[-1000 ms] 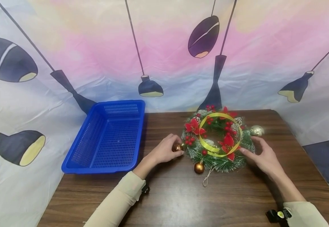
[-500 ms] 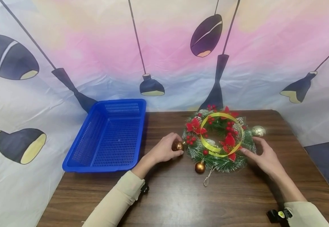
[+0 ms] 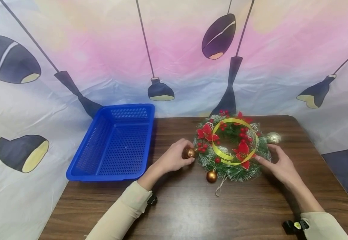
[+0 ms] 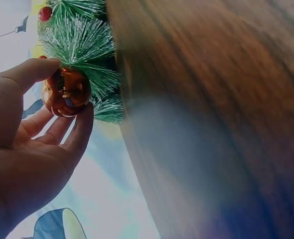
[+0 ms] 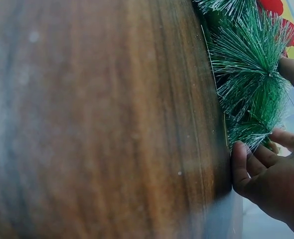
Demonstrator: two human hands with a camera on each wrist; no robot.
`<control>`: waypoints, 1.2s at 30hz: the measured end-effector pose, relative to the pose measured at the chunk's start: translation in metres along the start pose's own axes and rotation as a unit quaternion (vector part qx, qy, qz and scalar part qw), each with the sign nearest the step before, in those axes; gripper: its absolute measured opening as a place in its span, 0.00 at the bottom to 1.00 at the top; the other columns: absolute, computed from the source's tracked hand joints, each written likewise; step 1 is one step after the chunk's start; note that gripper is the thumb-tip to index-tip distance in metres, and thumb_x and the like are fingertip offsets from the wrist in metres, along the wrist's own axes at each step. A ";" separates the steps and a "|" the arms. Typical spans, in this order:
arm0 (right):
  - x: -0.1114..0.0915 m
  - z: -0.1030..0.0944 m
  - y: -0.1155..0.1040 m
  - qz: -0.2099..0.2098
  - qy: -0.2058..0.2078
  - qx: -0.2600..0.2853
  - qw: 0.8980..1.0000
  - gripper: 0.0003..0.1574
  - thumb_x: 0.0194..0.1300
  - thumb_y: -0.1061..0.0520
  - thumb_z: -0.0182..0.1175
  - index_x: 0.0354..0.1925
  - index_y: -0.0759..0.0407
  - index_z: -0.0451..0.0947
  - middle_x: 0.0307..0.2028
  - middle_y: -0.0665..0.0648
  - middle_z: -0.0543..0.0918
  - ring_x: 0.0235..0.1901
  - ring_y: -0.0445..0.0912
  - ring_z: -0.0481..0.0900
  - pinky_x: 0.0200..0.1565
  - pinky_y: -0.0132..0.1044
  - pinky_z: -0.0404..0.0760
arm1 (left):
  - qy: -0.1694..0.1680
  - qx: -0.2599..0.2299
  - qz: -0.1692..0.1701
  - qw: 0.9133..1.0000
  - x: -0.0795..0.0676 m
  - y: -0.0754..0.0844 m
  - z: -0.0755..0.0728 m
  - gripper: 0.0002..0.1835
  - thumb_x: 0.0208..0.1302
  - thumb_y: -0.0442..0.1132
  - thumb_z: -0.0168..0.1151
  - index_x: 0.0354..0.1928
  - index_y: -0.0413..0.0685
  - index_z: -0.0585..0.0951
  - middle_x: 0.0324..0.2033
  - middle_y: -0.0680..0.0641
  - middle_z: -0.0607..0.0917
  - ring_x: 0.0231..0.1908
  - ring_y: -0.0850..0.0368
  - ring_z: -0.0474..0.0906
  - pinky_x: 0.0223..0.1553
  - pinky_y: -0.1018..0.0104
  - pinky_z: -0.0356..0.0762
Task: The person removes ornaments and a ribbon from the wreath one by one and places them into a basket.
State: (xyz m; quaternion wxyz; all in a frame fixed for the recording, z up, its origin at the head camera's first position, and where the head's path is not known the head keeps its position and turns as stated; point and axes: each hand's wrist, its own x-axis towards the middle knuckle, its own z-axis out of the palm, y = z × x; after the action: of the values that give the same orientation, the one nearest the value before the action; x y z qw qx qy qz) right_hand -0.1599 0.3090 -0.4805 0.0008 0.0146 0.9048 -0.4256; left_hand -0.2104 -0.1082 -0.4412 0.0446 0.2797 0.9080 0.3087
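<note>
A green wreath [image 3: 204,160] with frosted needles, red flowers and red berries lies on the brown wooden table [image 3: 185,213]. At its left edge my left hand [image 3: 174,157] pinches a shiny copper bauble [image 4: 67,92] between thumb and fingers; the bauble sits right beside the needles. On the opposite side my right hand [image 3: 282,165] grips the wreath's edge, thumb on top and fingers lower on the outer side. A yellow ribbon loop [image 3: 221,154] rises over the wreath's middle. Another copper bauble [image 3: 211,176] is at the wreath's front, and a pale silver-gold bauble [image 3: 273,138] at its right.
A blue perforated plastic basket [image 3: 146,146] stands on the table's left side. A twine loop [image 3: 218,190] sticks out from the wreath's front. Behind the table hangs a cloth backdrop [image 3: 111,50] printed with lamps.
The copper bauble in my left fingers has shifted very slightly toward the wreath and shows a little more. My right hand and the wreath stay in place.
</note>
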 end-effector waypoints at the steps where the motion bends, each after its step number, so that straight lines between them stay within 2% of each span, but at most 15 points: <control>1: 0.000 0.000 0.000 -0.001 0.001 0.001 1.000 0.59 0.72 0.37 0.67 0.81 0.66 0.52 0.75 0.79 0.61 0.73 0.78 0.57 0.64 0.79 0.60 | 0.001 -0.001 0.003 1.000 0.000 0.001 0.000 0.22 0.65 0.41 0.75 0.57 0.45 0.80 0.53 0.47 0.82 0.54 0.52 0.81 0.60 0.55 0.81; 9: -0.001 -0.001 0.002 -0.004 0.003 -0.001 1.000 0.58 0.72 0.37 0.67 0.81 0.66 0.53 0.75 0.79 0.61 0.72 0.78 0.58 0.64 0.79 0.60 | 0.011 -0.003 0.015 1.000 -0.003 0.007 -0.005 0.21 0.65 0.42 0.75 0.57 0.45 0.80 0.53 0.48 0.82 0.52 0.54 0.80 0.58 0.57 0.81; 15: -0.001 -0.002 0.002 -0.005 0.001 -0.007 1.000 0.58 0.72 0.37 0.67 0.81 0.66 0.53 0.74 0.79 0.61 0.72 0.78 0.58 0.64 0.80 0.60 | 0.028 -0.013 0.027 0.999 -0.006 0.015 -0.019 0.20 0.65 0.42 0.75 0.56 0.46 0.81 0.50 0.50 0.82 0.50 0.56 0.80 0.55 0.59 0.82; 21: 0.000 -0.002 0.001 -0.010 -0.003 -0.013 1.000 0.58 0.72 0.37 0.67 0.81 0.66 0.53 0.74 0.80 0.61 0.72 0.78 0.59 0.63 0.79 0.62 | 0.030 0.005 0.021 0.999 -0.008 0.017 -0.030 0.21 0.66 0.44 0.75 0.57 0.45 0.81 0.51 0.50 0.83 0.52 0.56 0.80 0.58 0.58 0.81; 26: 0.000 -0.002 0.001 -0.009 -0.005 -0.015 1.000 0.58 0.72 0.37 0.67 0.81 0.67 0.53 0.74 0.80 0.62 0.71 0.78 0.59 0.63 0.79 0.62 | 0.020 0.003 0.009 1.000 -0.007 0.015 -0.025 0.21 0.66 0.45 0.75 0.56 0.45 0.81 0.50 0.50 0.83 0.51 0.56 0.80 0.57 0.58 0.81; 31: 0.000 -0.003 0.001 -0.007 -0.007 -0.015 1.000 0.58 0.72 0.36 0.66 0.81 0.66 0.53 0.74 0.80 0.61 0.72 0.78 0.58 0.62 0.80 0.62 | 0.011 0.000 0.015 1.000 -0.006 0.015 -0.019 0.22 0.66 0.45 0.75 0.57 0.45 0.81 0.52 0.49 0.83 0.52 0.56 0.81 0.57 0.59 0.81; 36: 0.000 -0.003 0.001 -0.005 -0.009 -0.016 1.000 0.58 0.72 0.36 0.66 0.81 0.66 0.52 0.75 0.79 0.61 0.72 0.78 0.59 0.62 0.79 0.62 | 0.038 -0.005 0.018 0.999 -0.005 0.017 -0.018 0.22 0.67 0.45 0.75 0.58 0.44 0.81 0.53 0.48 0.84 0.52 0.55 0.81 0.56 0.58 0.82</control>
State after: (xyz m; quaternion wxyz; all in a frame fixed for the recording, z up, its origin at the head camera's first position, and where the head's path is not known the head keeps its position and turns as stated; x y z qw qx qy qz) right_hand -0.1601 0.3118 -0.4790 0.0072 0.0065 0.9117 -0.4108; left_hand -0.2027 -0.1091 -0.4170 0.0054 0.2840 0.9022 0.3245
